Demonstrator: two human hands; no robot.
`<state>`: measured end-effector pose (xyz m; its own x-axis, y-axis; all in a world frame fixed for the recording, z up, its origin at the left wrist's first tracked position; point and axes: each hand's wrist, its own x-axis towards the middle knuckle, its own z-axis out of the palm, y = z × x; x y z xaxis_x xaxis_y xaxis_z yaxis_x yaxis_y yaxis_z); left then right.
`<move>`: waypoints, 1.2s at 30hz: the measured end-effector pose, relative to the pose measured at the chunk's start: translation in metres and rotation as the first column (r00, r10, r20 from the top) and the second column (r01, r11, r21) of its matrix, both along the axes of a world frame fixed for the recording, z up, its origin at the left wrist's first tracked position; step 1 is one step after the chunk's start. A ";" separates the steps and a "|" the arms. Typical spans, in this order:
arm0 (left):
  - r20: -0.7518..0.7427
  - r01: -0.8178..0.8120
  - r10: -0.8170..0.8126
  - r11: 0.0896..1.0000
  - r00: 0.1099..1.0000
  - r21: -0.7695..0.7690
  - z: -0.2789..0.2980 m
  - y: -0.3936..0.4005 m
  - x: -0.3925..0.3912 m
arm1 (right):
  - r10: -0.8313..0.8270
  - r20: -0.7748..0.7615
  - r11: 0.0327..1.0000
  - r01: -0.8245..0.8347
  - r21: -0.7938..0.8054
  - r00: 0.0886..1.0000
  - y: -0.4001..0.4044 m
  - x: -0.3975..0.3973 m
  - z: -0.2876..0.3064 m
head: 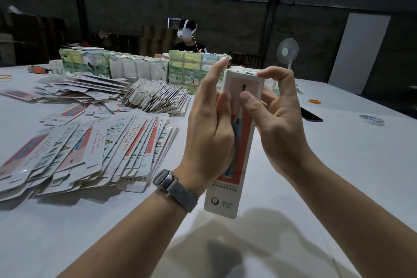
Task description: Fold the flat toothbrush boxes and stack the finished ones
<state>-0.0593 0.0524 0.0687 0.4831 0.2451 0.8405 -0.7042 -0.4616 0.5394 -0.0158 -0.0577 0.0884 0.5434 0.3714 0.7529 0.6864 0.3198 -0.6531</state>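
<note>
Above the white table [338, 165], both hands' grips clasp one toothbrush box [239, 142].

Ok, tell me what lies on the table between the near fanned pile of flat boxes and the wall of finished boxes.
In the head view, a banded bundle of flats and loose scattered flats lie between the near pile and the finished stacks.
</note>
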 end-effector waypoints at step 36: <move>-0.222 0.082 0.058 0.816 0.973 0.572 -0.049 0.002 0.031 | -0.593 0.752 -0.602 0.462 -0.651 0.288 -0.375 0.027 -0.051</move>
<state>-0.0284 0.0543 0.0198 0.6704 -0.2552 0.6967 -0.6074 -0.7280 0.3179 0.0108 -0.4323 0.0376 0.9595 -0.1434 0.2424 -0.2030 -0.9486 0.2426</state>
